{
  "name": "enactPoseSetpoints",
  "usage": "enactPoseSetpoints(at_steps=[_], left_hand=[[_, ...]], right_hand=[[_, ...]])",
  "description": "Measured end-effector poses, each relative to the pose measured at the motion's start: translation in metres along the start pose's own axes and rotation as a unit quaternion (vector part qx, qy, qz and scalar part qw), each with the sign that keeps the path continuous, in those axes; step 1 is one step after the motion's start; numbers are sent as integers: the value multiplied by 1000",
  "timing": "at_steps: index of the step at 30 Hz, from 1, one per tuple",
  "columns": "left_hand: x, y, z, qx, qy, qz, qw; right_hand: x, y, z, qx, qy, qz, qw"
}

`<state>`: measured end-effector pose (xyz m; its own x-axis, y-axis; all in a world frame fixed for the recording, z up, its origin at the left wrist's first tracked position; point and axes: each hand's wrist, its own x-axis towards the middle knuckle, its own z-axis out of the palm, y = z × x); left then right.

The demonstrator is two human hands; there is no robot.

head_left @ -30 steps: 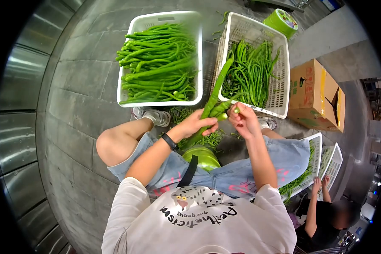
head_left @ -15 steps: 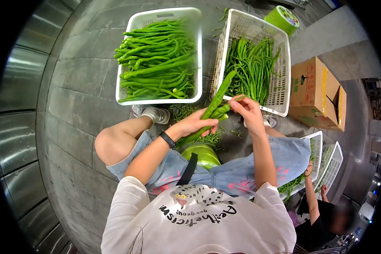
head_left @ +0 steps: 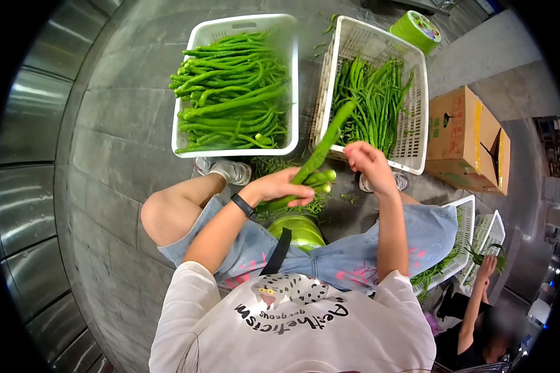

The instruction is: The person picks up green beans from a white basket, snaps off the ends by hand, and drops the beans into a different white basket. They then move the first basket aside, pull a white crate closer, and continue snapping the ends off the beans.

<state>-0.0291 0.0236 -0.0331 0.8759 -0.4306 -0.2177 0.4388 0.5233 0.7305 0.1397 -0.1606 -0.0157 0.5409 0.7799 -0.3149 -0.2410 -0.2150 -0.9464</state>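
Observation:
My left hand is closed round several long green peppers, one of them pointing up well past the others. My right hand is apart from them on the right, its fingers bent together; whether anything small is between them is hidden. Ahead on the left, a white crate holds many green peppers laid side by side. On the right, a second white crate holds more peppers, its near edge just beyond my right hand. Green scraps lie on the floor below my hands.
A cardboard box stands right of the crates, with a green round stool behind. At lower right, a co-worker's hand is over white baskets with greens. Another green stool is between my legs.
My right hand has come away from the peppers, slightly to the right. The bunch in my left hand has shifted a little. The co-worker's hand has moved to the farther basket, with greens by it.

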Motion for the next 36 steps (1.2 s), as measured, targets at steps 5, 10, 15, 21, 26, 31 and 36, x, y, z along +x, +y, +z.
enactPoseSetpoints(at_steps=[5, 10, 15, 21, 26, 31, 36], left_hand=[[8, -9, -5, 145, -71, -62, 985], [2, -13, -9, 123, -10, -50, 991], [-3, -14, -31, 5, 146, 25, 989], [3, 13, -26, -37, 214, 181, 959], [9, 9, -11, 90, 237, 191, 948], [2, -4, -5, 1, 175, 160, 971], [-2, 4, 4, 37, 181, 135, 974]], right_hand=[[26, -22, -10, 242, 70, -23, 968], [29, -80, -69, 264, 240, -221, 908], [-43, -153, -101, 162, 397, -402, 809], [-56, -119, -5, -177, 266, -217, 922], [-11, -26, 60, 72, -2, -62, 996], [10, -4, 63, 95, 33, -79, 992], [8, 1, 64, 277, -4, 31, 960]])
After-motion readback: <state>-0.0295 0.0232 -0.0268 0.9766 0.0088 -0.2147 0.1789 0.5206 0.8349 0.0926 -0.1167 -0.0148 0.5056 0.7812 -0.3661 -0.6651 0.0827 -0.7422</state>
